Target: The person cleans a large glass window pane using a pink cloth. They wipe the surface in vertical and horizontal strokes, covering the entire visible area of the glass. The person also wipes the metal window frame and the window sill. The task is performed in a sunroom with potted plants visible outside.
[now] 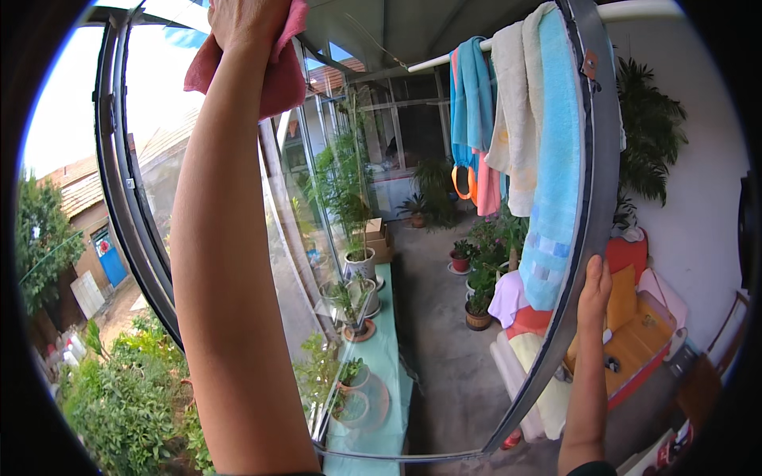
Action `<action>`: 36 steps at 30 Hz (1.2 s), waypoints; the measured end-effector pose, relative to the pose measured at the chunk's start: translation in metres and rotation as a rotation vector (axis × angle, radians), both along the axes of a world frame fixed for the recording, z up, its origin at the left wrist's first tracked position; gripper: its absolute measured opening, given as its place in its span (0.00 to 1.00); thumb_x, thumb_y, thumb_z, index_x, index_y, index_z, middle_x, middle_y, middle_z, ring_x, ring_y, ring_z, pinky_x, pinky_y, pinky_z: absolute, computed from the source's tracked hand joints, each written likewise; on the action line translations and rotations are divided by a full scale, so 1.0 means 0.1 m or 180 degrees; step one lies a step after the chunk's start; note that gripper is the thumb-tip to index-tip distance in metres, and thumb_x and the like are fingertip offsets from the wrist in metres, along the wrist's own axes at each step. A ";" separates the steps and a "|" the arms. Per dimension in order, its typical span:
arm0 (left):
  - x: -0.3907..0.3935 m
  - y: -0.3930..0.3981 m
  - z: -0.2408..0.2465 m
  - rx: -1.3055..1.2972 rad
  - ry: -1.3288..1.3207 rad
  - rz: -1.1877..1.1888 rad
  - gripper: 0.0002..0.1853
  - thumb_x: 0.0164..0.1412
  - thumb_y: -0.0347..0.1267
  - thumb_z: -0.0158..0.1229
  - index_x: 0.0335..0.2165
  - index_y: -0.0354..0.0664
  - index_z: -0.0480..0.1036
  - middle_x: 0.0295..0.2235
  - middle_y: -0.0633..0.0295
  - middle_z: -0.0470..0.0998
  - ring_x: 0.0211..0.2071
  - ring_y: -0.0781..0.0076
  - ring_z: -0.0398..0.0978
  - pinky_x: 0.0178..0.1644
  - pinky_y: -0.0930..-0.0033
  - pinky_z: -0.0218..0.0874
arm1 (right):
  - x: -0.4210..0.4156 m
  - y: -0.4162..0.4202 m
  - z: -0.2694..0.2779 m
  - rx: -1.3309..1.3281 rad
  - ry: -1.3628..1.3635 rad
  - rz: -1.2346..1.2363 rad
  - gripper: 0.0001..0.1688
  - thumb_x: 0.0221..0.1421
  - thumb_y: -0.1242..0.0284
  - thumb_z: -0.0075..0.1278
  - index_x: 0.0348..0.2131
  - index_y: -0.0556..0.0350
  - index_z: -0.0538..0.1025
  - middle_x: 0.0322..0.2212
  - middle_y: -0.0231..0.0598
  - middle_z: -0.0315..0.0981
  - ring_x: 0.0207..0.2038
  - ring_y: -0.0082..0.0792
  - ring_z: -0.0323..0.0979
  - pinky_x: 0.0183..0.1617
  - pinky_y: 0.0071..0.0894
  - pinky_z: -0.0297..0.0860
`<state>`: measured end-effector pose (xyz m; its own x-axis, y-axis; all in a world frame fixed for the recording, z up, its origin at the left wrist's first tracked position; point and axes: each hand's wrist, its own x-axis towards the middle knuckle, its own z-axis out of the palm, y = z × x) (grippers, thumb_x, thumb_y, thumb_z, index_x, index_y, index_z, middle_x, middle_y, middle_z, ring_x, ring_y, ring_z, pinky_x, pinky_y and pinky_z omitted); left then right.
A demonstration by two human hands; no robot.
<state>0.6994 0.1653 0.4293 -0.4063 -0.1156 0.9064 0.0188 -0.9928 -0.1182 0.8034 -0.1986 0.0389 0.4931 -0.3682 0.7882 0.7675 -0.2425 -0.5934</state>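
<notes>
My left hand (243, 24) reaches up to the top edge of the view, its fingers partly cut off. It holds a pink-red cloth (287, 83), which spreads out on both sides of the wrist, up near the window glass. Farther right, my right hand (595, 291) grips the grey frame (586, 232) of a glazed window sash, thumb upward and fingers mostly hidden. The sash's thin bottom rail (405, 457) curves across the lower view. Through its pane I see the room, with faint reflections on the glass.
Potted plants (360, 262) line a green-covered sill (381, 357). Towels (550, 178) hang from a white rail (437, 62). Beyond are more pots (478, 312) and a sofa with orange covers (640, 339). At left, a dark window frame (113, 178) borders garden shrubs (125, 387).
</notes>
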 end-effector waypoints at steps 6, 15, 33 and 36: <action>0.00 0.30 -0.23 0.0553 -0.0047 0.0057 0.17 0.52 0.31 0.45 0.41 0.40 0.72 0.48 0.51 0.69 0.51 0.52 0.63 0.57 0.61 0.52 | 0.03 -0.07 -0.02 -0.0057 0.0039 -0.0087 0.25 0.63 0.58 0.34 0.40 0.65 0.69 0.31 0.36 0.68 0.34 0.27 0.64 0.41 0.26 0.61; -0.11 0.95 -1.07 0.0616 -0.0021 0.0216 0.18 0.53 0.34 0.49 0.43 0.42 0.72 0.49 0.52 0.69 0.54 0.51 0.60 0.59 0.60 0.49 | 0.17 -0.15 -0.05 0.0149 -0.0046 0.0120 0.28 0.63 0.56 0.34 0.43 0.66 0.68 0.37 0.35 0.68 0.38 0.24 0.64 0.44 0.22 0.61; -0.83 2.44 -3.47 -0.0852 0.0848 0.0289 0.22 0.55 0.35 0.49 0.47 0.35 0.67 0.54 0.47 0.61 0.57 0.47 0.54 0.60 0.54 0.44 | 0.38 -0.52 -0.19 0.0273 0.0104 0.0067 0.32 0.62 0.57 0.35 0.51 0.70 0.63 0.50 0.44 0.62 0.52 0.33 0.60 0.57 0.25 0.54; -0.90 2.46 -4.24 -0.1233 0.0960 0.0353 0.24 0.56 0.37 0.48 0.50 0.36 0.65 0.55 0.47 0.60 0.59 0.46 0.52 0.61 0.54 0.43 | 0.31 -0.47 -0.15 0.0309 0.0081 -0.0160 0.33 0.62 0.57 0.35 0.51 0.71 0.62 0.50 0.44 0.63 0.51 0.33 0.61 0.55 0.26 0.55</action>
